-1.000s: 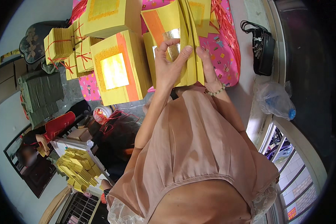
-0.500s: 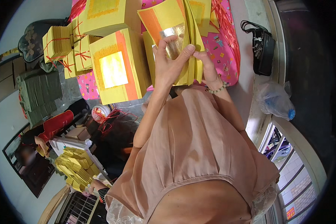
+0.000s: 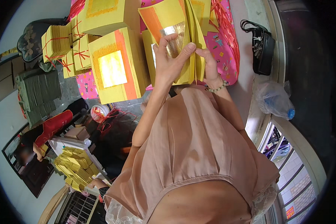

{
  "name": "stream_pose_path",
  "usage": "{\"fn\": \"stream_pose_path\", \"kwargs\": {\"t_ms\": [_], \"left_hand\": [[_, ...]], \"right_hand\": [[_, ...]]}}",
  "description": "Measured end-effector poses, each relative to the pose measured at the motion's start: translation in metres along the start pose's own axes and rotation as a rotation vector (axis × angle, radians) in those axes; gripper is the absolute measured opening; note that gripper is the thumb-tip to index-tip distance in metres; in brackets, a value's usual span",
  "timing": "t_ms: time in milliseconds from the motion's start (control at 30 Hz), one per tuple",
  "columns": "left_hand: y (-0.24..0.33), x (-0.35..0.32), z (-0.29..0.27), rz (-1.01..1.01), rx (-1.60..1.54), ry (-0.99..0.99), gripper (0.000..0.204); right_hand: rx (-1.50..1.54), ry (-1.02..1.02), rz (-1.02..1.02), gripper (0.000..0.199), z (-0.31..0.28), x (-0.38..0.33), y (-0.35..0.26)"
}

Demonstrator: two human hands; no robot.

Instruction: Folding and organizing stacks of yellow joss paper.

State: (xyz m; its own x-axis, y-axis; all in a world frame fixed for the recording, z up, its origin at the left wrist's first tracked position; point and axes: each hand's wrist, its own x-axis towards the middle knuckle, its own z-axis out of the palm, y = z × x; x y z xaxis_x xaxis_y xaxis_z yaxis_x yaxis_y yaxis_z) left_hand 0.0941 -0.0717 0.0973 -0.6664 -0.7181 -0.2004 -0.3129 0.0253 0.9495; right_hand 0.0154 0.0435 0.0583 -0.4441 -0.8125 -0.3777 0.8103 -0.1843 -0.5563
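Upright in front of me is a bundle of yellow joss paper, its front sheet bearing an orange band and a shiny foil patch. My left hand holds it, fingers bent over the foil and thumb at the sheets' right edge. At that same edge, my right hand, with a beaded bracelet, pinches the loose sheets; part of its fingers is hidden behind them. The sheets stand slightly fanned apart there. Close by on the left is a thick block of joss paper with a foil square.
Small bundles tied with red string sit at the far left on a pink patterned cloth. Red strips lie to the right, near a black bag and a plastic bag. Another person is beside piled yellow paper.
My right hand has shifted slightly along the sheets' right edge, and the loose sheets there have moved a little to the right. My left hand stays nearly in place.
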Motion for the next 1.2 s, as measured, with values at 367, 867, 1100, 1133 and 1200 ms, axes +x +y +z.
{"fn": "stream_pose_path", "kwargs": {"t_ms": [367, 867, 1100, 1133, 1200], "left_hand": [[0.008, -0.002, 0.000, -0.009, -0.006, -0.023, 0.070], [0.006, -0.002, 0.000, -0.050, 0.045, -0.043, 0.071], [0.005, 0.000, 0.001, -0.038, 0.069, -0.038, 0.072], [0.005, 0.000, 0.001, -0.038, 0.069, -0.037, 0.072], [0.003, 0.000, 0.002, -0.029, 0.040, -0.036, 0.073]], "right_hand": [[0.134, -0.157, 0.002, 0.050, -0.002, -0.005, 0.000], [0.044, -0.042, 0.053, 0.045, 0.000, -0.005, -0.005], [0.117, -0.040, -0.005, 0.045, -0.001, -0.004, -0.002], [0.117, -0.041, -0.004, 0.045, -0.001, -0.003, -0.002], [0.146, -0.071, -0.011, 0.046, -0.001, -0.002, -0.003]]}}
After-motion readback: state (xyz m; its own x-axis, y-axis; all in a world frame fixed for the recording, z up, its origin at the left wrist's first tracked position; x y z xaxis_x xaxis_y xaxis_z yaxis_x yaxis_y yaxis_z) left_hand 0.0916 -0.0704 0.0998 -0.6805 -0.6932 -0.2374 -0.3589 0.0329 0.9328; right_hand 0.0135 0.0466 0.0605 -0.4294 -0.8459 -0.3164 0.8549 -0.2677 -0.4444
